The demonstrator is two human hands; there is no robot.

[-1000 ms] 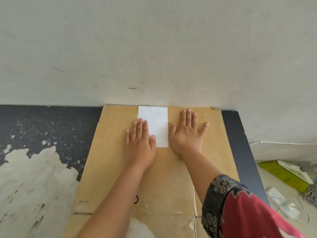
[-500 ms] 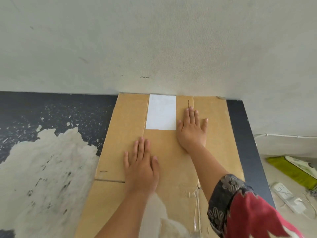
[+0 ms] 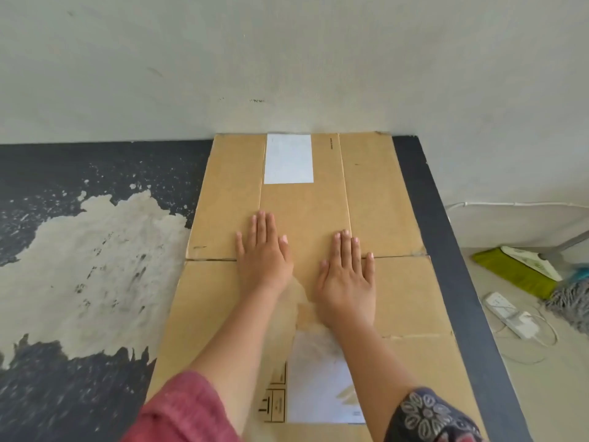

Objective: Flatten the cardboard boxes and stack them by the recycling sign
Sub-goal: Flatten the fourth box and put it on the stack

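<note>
Both your hands have slid back from the far label toward you; left hand (image 3: 264,261) and right hand (image 3: 347,282) now lie spread, palms pressing the box (image 3: 382,193) mid-panel. You're still flattening: the stiff brown cardboard lies flat on the worn dark desk (image 3: 95,393), far edge against the wall (image 3: 287,59). Next, I'd judge, press the remaining creases.

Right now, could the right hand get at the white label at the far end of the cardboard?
Probably yes. The right hand lies flat on the cardboard, and only bare board lies between it and the white label; nothing blocks the way.
</note>
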